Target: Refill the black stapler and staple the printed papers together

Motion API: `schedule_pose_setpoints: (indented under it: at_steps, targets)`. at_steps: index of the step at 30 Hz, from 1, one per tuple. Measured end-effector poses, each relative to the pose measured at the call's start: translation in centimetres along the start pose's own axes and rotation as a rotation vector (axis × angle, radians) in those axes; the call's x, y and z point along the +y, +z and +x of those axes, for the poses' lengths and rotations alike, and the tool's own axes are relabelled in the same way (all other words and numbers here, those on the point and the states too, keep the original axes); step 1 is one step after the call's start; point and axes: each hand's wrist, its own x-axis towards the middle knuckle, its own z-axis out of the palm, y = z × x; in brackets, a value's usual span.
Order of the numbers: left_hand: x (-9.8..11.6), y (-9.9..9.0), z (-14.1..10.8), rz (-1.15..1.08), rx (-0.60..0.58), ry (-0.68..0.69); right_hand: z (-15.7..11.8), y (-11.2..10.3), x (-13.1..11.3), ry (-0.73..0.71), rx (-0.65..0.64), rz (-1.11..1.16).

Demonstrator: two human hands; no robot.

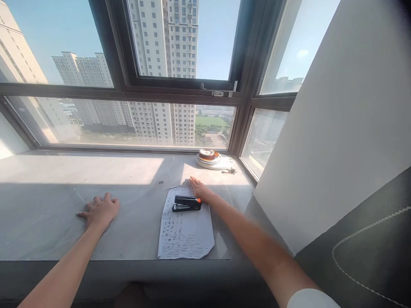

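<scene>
My left hand (100, 210) rests on the grey marble sill with its fingers spread and nothing in it. At the top right corner of a stack of written paper sheets (186, 233), my right hand (200, 189) lies with fingers stretched out, at or just over the paper's edge. A black stapler (187, 203) with an orange-red mark at one end lies sideways on the upper part of the sheets, just below my right hand. Lines of handwriting cover the top sheet. A small grey piece, perhaps a staple strip (161, 182), lies on the sill left of the paper.
A stack of round plates or lids (208, 159) stands in the far right corner, with a dark chain-like thing (229, 171) beside it. Dark-framed windows (180, 95) close off the back. A white wall (334, 128) slants along the right. The sill's front edge (128, 260) runs below the paper.
</scene>
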Motion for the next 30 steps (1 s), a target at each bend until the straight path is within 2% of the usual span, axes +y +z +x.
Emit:
schedule_pose_setpoints:
  at_steps: [4,6,8,10,12,14,17,20,22,25,30]
  targets:
    - [0.2,-0.5,-0.2,0.058,-0.015,-0.009,-2.8,-1.9,4.7,0.061,0.079,0.055]
    - [0.8,-0.4,-0.7,0.077,0.027,0.083,-3.2,-2.2,5.6,0.056,0.108,0.083]
    - [2.5,0.1,-1.7,0.070,0.127,0.241,-3.2,-2.2,5.8,0.055,0.121,0.097]
    - [5.7,1.0,-2.9,0.023,0.240,0.401,-3.0,-2.2,5.6,0.055,0.124,0.097]
    - [10.2,2.0,-4.2,-0.096,0.268,0.499,-2.9,-2.3,5.3,0.047,0.128,0.096]
    - [15.5,3.1,-5.2,-0.307,0.167,0.567,-3.1,-2.6,5.1,0.036,0.131,0.104]
    - [23.1,4.7,-6.3,-0.562,-0.049,0.638,-3.5,-3.0,5.0,0.028,0.129,0.111]
    - [27.7,6.5,-6.4,-0.674,-0.216,0.722,-3.5,-3.3,5.0,0.032,0.117,0.100]
    - [28.8,7.7,-6.1,-0.633,-0.252,0.780,-3.4,-3.4,5.0,0.028,0.107,0.087]
    - [28.7,8.9,-5.9,-0.514,-0.241,0.873,-3.3,-3.5,5.1,0.011,0.093,0.068]
    - [28.6,8.6,-6.8,-0.380,-0.305,0.948,-3.3,-3.4,5.2,0.015,0.102,0.072]
